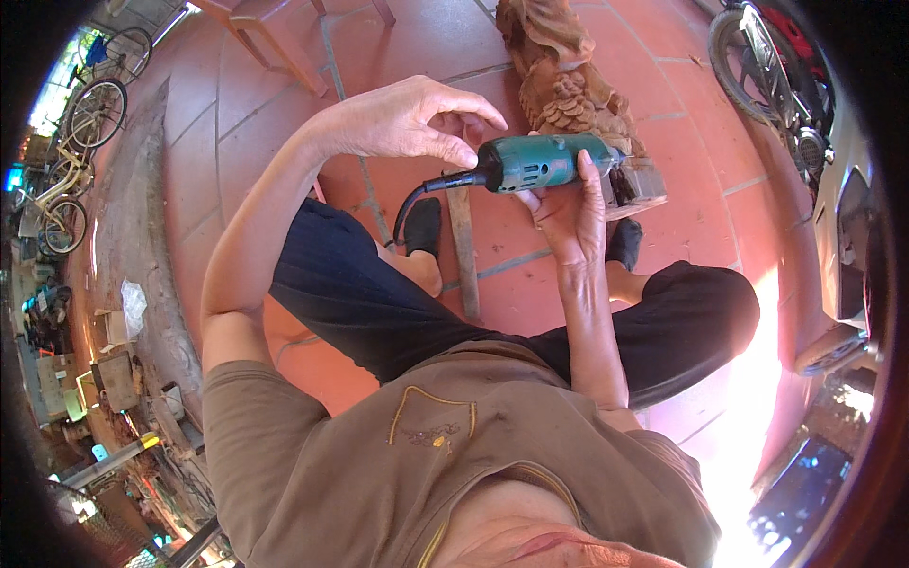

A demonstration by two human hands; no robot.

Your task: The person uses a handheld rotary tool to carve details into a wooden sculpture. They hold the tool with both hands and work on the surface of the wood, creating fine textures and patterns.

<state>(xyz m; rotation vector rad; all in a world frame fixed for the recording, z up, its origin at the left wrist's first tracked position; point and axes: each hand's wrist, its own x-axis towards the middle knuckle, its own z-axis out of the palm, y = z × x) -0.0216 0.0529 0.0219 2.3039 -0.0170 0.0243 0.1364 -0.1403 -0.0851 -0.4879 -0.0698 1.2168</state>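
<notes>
My right hand [576, 216] is closed round the underside of a green die grinder [542, 163], its thumb lying along the casing. The tool lies level, with its metal nose to the right and a black power cord [409, 210] leaving its rear end. Just behind that end, my left hand [424, 121] is raised with fingers curved and thumb apart, and nothing shows in it. Beyond the tool lies a carved wooden sculpture [568, 80] with rounded, clustered shapes. Its blocky base [642, 182] is beside the grinder's nose, which partly overlaps it.
A narrow wooden strip [462, 251] lies between my feet on the red tiled floor [511, 275]. A plastic chair [270, 33] stands at the far left. Motorbikes [805, 142] line the right side; bicycles [95, 114], a long timber slab [142, 237] and clutter fill the left.
</notes>
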